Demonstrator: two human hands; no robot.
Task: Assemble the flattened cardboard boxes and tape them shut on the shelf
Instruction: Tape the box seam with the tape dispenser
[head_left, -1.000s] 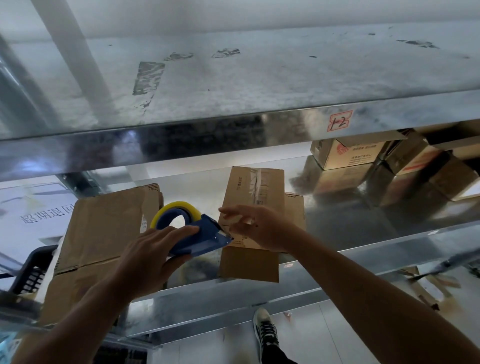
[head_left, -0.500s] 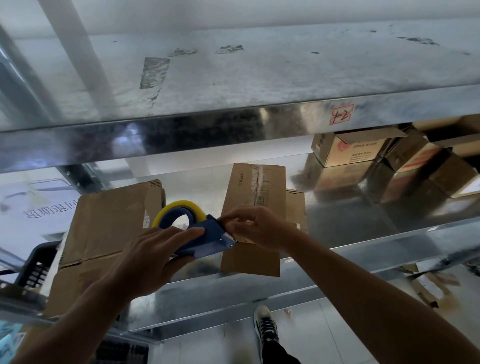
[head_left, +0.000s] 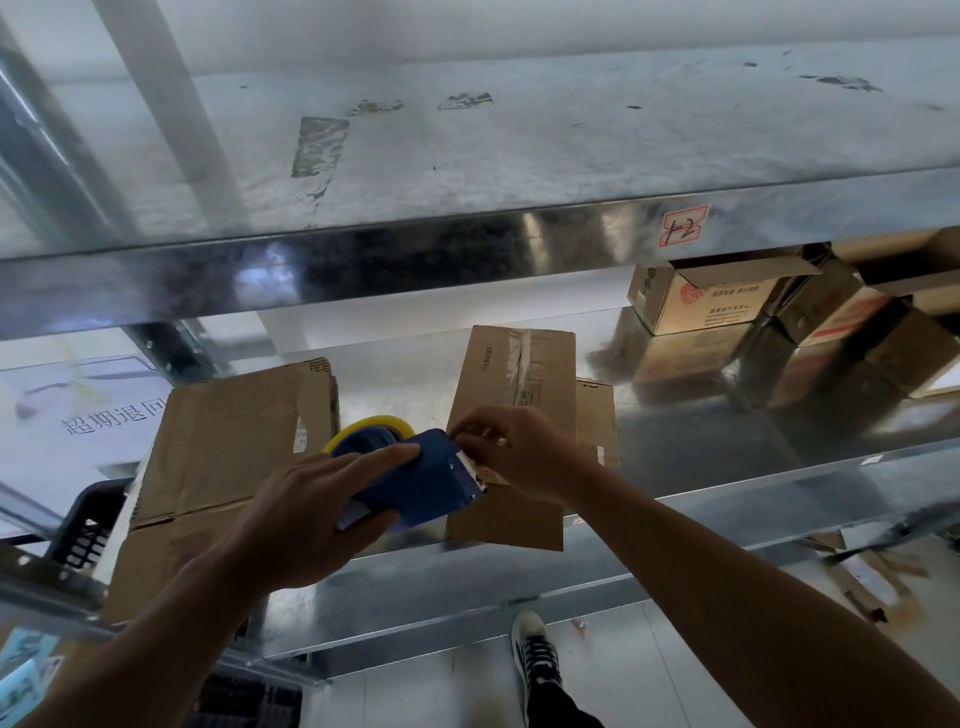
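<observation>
From the head view, the left hand holds a blue plastic tape dispenser. Its fingers lie long and nearly straight over the top, and the thumb curls under, so the grip is firm. A yellow tape roll sits round at the back of the dispenser.

The right hand has its fingers bent close together. The tips pinch at the toothed front edge of the dispenser. I cannot tell if clear tape is between them.

Both hands are just above a shiny metal shelf. A flat brown cardboard box lies on the shelf under the right hand, long and thin, with a strip of old tape on top. Its near end hangs over the shelf edge. A stack of flat boxes lies to the left, wrinkled and bent at the edge.

Made-up boxes with red print stand at the far right. A grey, scratched upper shelf has a red tag on its front edge. A black crate is at the left, and a shoe is on the floor below.
</observation>
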